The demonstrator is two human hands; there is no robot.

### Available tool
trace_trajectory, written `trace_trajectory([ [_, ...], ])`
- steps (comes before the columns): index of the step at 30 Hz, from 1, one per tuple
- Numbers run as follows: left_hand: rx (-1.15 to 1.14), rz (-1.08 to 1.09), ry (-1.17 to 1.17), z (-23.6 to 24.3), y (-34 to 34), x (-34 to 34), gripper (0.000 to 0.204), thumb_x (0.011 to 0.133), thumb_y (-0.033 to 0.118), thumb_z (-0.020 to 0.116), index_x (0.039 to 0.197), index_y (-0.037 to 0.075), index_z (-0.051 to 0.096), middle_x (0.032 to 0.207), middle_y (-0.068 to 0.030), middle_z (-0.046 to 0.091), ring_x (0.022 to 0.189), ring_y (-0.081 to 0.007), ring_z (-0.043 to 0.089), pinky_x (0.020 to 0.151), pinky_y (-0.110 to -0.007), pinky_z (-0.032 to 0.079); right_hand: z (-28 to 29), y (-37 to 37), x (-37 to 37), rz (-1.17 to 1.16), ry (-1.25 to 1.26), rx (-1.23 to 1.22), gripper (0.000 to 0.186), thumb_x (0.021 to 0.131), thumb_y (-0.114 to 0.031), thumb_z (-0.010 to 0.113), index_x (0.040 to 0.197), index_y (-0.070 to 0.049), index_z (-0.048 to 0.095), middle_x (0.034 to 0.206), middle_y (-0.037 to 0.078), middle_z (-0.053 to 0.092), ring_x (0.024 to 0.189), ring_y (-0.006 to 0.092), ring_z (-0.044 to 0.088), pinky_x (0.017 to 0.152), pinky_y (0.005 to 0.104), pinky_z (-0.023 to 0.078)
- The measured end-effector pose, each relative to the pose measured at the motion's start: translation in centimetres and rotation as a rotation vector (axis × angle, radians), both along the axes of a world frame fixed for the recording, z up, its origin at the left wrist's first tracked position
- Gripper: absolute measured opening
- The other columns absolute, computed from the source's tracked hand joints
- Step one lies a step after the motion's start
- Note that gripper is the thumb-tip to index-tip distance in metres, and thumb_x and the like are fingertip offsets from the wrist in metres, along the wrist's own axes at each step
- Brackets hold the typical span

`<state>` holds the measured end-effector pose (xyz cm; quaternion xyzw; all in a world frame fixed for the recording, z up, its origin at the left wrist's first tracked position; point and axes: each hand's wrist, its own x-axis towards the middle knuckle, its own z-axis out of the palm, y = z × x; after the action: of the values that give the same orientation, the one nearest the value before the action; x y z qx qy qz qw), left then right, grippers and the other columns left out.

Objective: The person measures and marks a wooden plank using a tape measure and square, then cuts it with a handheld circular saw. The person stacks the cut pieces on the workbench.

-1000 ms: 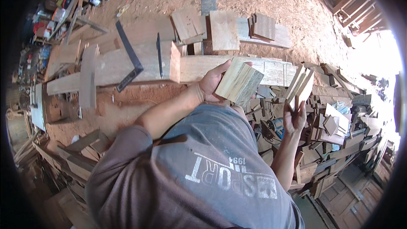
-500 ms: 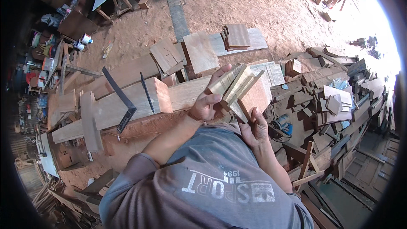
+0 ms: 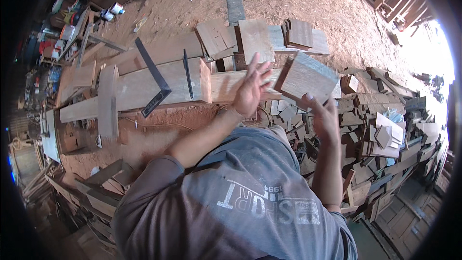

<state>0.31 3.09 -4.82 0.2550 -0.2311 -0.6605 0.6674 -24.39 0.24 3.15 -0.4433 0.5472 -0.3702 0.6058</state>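
Fingers spread and holding nothing, my left hand (image 3: 248, 91) is raised over the long pale plank (image 3: 224, 85). To its right, my right hand (image 3: 323, 113) grips a small stack of squarish wooden boards (image 3: 309, 78) from below, thumb over its near edge. Left of my hands, a dark metal carpenter's square (image 3: 162, 82) and a slim black tool (image 3: 187, 76) lie on a wide board (image 3: 139, 88). Beyond the held stack are loose board pieces (image 3: 255, 36) and another small stack (image 3: 300, 32) on a plank.
A jumbled pile of offcuts (image 3: 385, 135) fills the right side. A cluttered wooden rack with cans (image 3: 67, 33) stands at the far left. Reddish sawdust-covered ground (image 3: 178, 5) surrounds the planks. Timber (image 3: 390, 0) leans at the upper right, near a bright opening.
My left hand has released the boards it was gripping and opened. The boards are now in my right hand alone, raised slightly and further right than half a second ago.
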Motion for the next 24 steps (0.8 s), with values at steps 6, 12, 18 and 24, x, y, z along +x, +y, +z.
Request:
trace_trajectory([
  [6, -0.103, 0.078, -0.952, -1.4, 0.0, 3.4, 0.093, 0.1, 0.027, 0.081, 0.173, 0.01, 0.027, 0.173, -0.0181, 0.04, 0.161, -0.0333, 0.038, 0.13, -0.051, 0.034, 3.0, -5.3, 1.4, 0.589, 0.893, -0.572, 0.066, 0.09, -0.005, 0.073, 0.153, -0.008, 0.054, 0.14, 0.022, 0.068, 0.132, 0.0412, 0.066, 0.111, 0.0515, 0.052],
  [12, -0.162, -0.174, -1.196, -2.1, -2.5, 2.6, 0.103, 0.087, 0.036, 0.092, 0.169, 0.01, 0.035, 0.165, -0.0208, 0.05, 0.153, -0.037, 0.049, 0.127, -0.047, 0.04, -0.1, -7.0, 4.3, 0.888, 0.856, -0.665, 0.063, 0.092, -0.004, 0.073, 0.153, -0.01, 0.059, 0.144, 0.02, 0.065, 0.135, 0.0402, 0.062, 0.112, 0.0477, 0.052],
  [18, 0.04, -0.171, -1.164, -6.0, -3.3, 0.7, 0.088, 0.086, 0.041, 0.092, 0.158, 0.017, 0.047, 0.139, -0.0203, 0.072, 0.129, -0.0342, 0.071, 0.107, -0.045, 0.057, -8.2, -6.9, 0.1, 0.4, 0.17, -0.563, 0.089, 0.101, -0.034, 0.078, 0.173, -0.008, 0.032, 0.175, 0.023, 0.035, 0.164, 0.0373, 0.033, 0.136, 0.0499, 0.026],
  [24, 0.041, -0.102, -1.117, -5.8, -3.1, -0.9, 0.072, 0.088, 0.032, 0.092, 0.147, 0.016, 0.053, 0.131, -0.0158, 0.075, 0.119, -0.0292, 0.076, 0.099, -0.041, 0.061, -18.2, -2.9, 2.8, 0.08, -0.353, -0.334, 0.086, 0.117, -0.065, 0.029, 0.175, -0.001, 0.022, 0.177, 0.018, 0.032, 0.165, 0.0293, 0.027, 0.136, 0.0456, 0.016],
])
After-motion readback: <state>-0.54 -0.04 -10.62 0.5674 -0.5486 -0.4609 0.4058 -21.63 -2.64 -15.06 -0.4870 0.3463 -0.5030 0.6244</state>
